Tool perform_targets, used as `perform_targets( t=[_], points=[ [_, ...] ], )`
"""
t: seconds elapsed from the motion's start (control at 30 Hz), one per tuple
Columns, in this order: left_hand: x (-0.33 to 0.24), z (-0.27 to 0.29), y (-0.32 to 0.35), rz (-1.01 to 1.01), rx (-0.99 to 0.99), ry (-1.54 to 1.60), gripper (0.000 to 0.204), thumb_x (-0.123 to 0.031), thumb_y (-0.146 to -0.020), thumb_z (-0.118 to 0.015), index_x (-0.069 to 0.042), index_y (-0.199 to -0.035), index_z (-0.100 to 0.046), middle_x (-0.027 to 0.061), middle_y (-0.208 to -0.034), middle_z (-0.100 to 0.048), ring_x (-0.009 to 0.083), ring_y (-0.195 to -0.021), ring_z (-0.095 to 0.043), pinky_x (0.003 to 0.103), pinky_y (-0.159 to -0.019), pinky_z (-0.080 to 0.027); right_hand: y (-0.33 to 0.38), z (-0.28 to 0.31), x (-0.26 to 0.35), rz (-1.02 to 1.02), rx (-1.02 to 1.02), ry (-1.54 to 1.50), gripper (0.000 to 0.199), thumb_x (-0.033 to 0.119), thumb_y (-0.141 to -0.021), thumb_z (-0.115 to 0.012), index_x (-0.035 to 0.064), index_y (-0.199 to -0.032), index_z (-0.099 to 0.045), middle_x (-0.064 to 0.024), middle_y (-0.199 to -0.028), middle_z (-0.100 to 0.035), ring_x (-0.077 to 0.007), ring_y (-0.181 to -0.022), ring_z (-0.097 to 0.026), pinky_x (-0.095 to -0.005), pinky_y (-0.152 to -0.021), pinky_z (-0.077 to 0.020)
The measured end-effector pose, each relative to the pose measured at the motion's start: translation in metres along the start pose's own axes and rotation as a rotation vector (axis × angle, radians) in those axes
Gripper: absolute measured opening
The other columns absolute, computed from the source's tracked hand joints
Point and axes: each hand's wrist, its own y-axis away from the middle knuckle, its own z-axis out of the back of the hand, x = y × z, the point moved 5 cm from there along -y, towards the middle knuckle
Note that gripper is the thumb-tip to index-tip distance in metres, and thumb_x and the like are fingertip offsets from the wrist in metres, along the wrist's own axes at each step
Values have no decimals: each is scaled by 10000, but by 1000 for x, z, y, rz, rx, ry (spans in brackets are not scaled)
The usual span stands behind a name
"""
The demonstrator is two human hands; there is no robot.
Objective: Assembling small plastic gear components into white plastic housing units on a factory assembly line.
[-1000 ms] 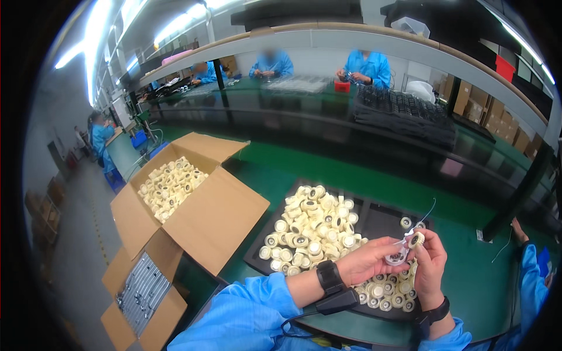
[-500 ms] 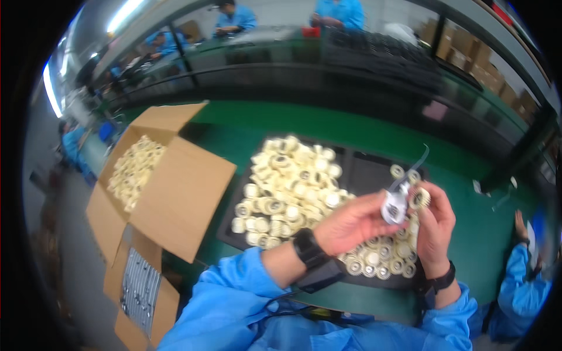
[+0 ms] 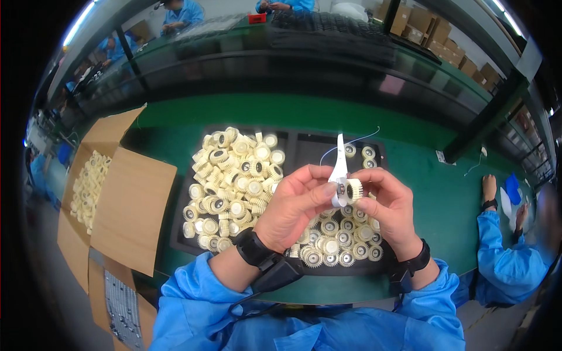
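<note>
My left hand (image 3: pixel 298 202) pinches a white plastic part (image 3: pixel 340 158) with a long pointed arm sticking up. A thin bluish strand (image 3: pixel 366 136) trails away to the right behind it. Between the fingers and thumb of my right hand (image 3: pixel 391 206) is a cream toothed gear (image 3: pixel 355 190) with a dark centre. Its dark face is turned to the white part's lower end; whether they touch I cannot tell. Both hands are above a black divided tray (image 3: pixel 297 153). Heaped gears (image 3: pixel 234 175) fill its left side, and more gears (image 3: pixel 345 241) lie under my hands on the right.
An open cardboard box (image 3: pixel 136 205) of similar gears stands at left, with a lower box of grey metal pieces (image 3: pixel 122 304) nearer me. A co-worker's hand (image 3: pixel 490 187) rests at the right table edge. A dark post (image 3: pixel 489 120) rises at far right.
My view has swung right, so the tray and boxes sit farther left in it. The white part has turned so its pointed arm stands up, and the gear now faces it sideways.
</note>
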Motion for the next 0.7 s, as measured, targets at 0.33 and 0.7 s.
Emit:
perform_targets(
  t=[0.33,0.7],
  points=[
    [2,0,-3,-22,-12,-54,326,-23,-844,-681,-6,-1131,-527,87,-1077,-618,143,-991,-611,272,-877,-486,-2,1,1,64,-27,172,360,98,-756,-765,28,-1083,-631,-49,-1010,-615,-127,-912,-562,-261,-777,-436],
    [6,-2,-1,26,111,-59,324,1,-836,-664,8,-1126,-518,111,-1044,-642,156,-958,-637,285,-855,-515,7,-7,28,491,-29,562,365,156,-629,-852,22,-894,-640,-95,-918,-644,-270,-849,-594,-378,-750,-480]
  ],
)
